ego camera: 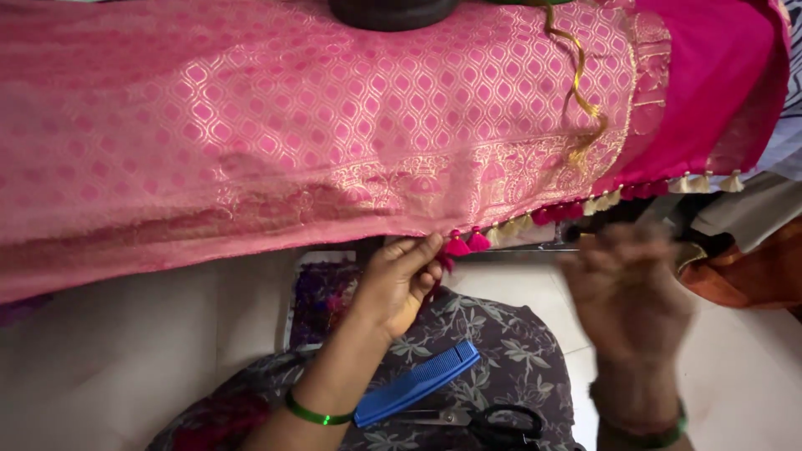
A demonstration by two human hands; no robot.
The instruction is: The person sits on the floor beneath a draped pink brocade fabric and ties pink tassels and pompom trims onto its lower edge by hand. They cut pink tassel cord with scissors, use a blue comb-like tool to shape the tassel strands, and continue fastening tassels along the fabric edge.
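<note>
A pink woven cloth [276, 125] with a gold pattern hangs across the upper view. Its lower edge carries a row of pink and cream tassels [468, 242]. My left hand [399, 280] pinches the cloth's edge right beside the pink tassels, fingers closed on the fabric. My right hand [626, 288] hovers below the tassel row further right; it is blurred by motion, fingers partly curled, and whether it holds anything is unclear. Both wrists wear green bangles.
A blue comb [418, 384] and black-handled scissors [493, 422] lie on my lap, which is covered by dark floral cloth. A gold cord [581, 92] trails over the pink fabric. Orange cloth [752, 271] lies at the right. A dark round object [393, 12] sits at the top.
</note>
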